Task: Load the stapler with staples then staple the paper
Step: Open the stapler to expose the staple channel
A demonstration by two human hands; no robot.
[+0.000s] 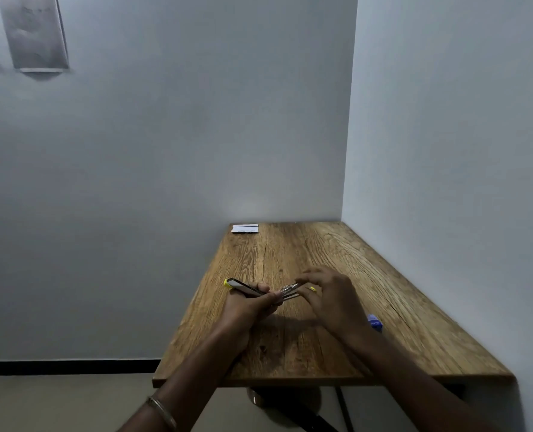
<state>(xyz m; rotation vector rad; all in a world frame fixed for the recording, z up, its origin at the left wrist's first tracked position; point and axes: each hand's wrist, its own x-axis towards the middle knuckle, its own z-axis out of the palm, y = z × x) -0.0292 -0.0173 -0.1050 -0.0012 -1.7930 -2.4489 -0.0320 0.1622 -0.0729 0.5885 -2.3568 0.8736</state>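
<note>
While left hand [252, 304] grips opened stapler [246, 288], right hand [327, 294] pinches its metal rail.

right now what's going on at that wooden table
A person is working on a small yellow-and-metal stapler held above the wooden table. The left hand grips its body, while the right hand fingers the opened metal end, apparently loading it. A small white stack of paper lies untouched at the far corner, and a small blue box peeks out behind the right wrist.
</note>
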